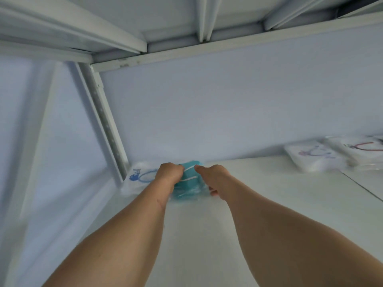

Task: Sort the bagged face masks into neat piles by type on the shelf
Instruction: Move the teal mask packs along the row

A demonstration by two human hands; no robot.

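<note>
Both hands gripped the teal mask bag [187, 183] between them: left hand [169, 172] and right hand [213, 176] curled on its edges. Should square it beside white bag [139, 179] left of them.

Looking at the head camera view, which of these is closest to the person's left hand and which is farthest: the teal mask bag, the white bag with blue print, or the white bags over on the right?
1. Teal mask bag: gripped by the left hand itself.
2. White bag with blue print: just left of that hand, in the shelf's back corner.
3. White bags: far right, by the back wall.
</note>
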